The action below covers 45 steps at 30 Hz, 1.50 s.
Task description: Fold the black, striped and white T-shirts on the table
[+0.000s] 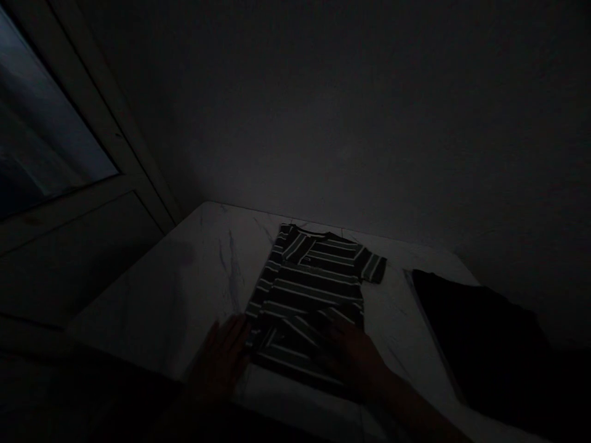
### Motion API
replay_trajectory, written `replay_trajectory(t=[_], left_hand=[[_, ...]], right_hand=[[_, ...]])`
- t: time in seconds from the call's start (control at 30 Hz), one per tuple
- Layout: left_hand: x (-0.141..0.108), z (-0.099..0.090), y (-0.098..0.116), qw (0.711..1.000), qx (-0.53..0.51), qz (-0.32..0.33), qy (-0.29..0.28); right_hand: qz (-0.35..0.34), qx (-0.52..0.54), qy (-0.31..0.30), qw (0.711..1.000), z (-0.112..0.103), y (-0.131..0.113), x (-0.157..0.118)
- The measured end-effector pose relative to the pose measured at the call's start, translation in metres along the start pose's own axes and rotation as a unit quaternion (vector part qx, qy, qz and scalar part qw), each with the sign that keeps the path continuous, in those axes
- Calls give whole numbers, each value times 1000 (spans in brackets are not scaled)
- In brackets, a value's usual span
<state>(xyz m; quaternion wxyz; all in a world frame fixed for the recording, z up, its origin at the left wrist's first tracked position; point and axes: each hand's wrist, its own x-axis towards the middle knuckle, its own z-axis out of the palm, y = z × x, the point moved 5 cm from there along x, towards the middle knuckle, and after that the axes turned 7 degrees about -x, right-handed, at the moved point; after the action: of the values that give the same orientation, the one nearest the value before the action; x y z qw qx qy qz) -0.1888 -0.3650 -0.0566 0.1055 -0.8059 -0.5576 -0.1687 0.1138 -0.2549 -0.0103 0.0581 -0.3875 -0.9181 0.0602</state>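
Note:
A dark striped T-shirt lies on a white marble-patterned tabletop, its collar toward the wall. Its left side is folded inward, with one sleeve lying over the chest, while the other sleeve sticks out to the right. Beside the lower left edge of the shirt, my left hand rests flat with its fingers stretched out. My right hand is on the lower right part, where the cloth is bunched into slanting folds. Its fingers look bent into the fabric, though dim light hides their tips.
A black cloth-like item lies on the right of the table. Behind the table rises a plain wall. At the left stands a framed door with a glass pane. The whole scene is very dark.

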Motion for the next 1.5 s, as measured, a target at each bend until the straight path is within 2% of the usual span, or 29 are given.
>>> replay_trajectory(t=[0.1, 0.2, 0.33, 0.53, 0.7, 0.83, 1.0, 1.1, 1.23, 1.33, 1.43, 1.5], left_hand=[[0, -1, 1, 1000, -4, 5, -16], [1, -2, 0, 1000, -6, 9, -22], [2, 0, -1, 1000, -6, 7, -11], [-1, 7, -5, 1000, -20, -6, -14], [0, 5, -5, 1000, -24, 3, -2], [3, 1, -4, 1000, -11, 16, 5], [2, 3, -4, 1000, -1, 23, 5], [1, 5, -5, 1000, -5, 27, 4], [1, 5, -6, 1000, -17, 14, -4], [2, 3, -4, 1000, -19, 20, 3], [3, 2, -4, 1000, -15, 21, 5], [3, 2, -4, 1000, -16, 24, 4]], right_hand=[[28, -46, 24, 998, 13, -7, -35], [45, -90, 42, 994, 19, -9, -50], [36, -120, 51, 991, 21, -10, -58], [90, -114, 54, 988, 28, -5, -62], [123, -63, 101, 985, 14, -4, -81], [124, -32, 105, 986, 6, -6, -85], [123, -53, 75, 988, 17, -3, -82], [136, -59, 93, 985, 23, 1, -93], [184, -17, 128, 974, 23, 9, -121], [251, -5, 118, 961, 21, 13, -139], [283, -28, 89, 955, 19, 10, -144], [284, -47, 91, 953, 16, 6, -141]])
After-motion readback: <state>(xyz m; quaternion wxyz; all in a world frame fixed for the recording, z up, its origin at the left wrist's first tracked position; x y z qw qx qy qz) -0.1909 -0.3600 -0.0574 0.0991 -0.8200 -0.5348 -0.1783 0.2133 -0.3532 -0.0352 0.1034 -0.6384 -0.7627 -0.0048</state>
